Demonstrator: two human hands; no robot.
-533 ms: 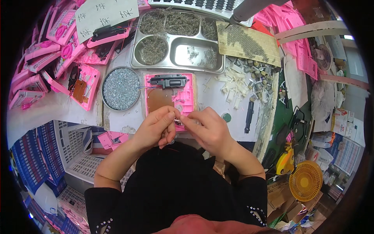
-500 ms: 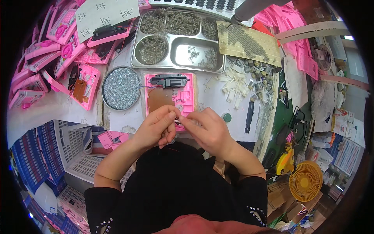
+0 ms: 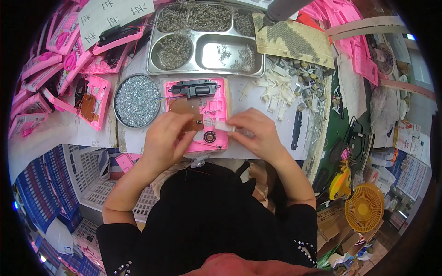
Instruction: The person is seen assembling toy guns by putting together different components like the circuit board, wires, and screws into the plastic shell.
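A pink plastic housing (image 3: 222,100) lies on the worktable in front of me, with a black plastic module (image 3: 195,88) across its far end. Inside its left half sits a brown circuit board (image 3: 186,108) with a small switch. My left hand (image 3: 166,137) has its fingers and thumb bent around the near edge of that board. From the right, my right hand (image 3: 256,134) pinches a small white plastic part (image 3: 223,126) just above the housing. A round black part with a metal centre (image 3: 210,136) rests near the housing's front edge, between my hands.
Left of the housing stands a round tin of small screws (image 3: 137,101). Behind is a metal compartment tray (image 3: 172,73) of springs. White plastic parts (image 3: 276,89) lie to the right, beside a black strip (image 3: 297,131). A screwdriver tool (image 3: 276,11) hangs above; pink housings (image 3: 62,62) pile up left.
My hands, close together over the housing's near edge before, have moved apart. The left now reaches the circuit board, the right holds the white part, and the round black part is uncovered.
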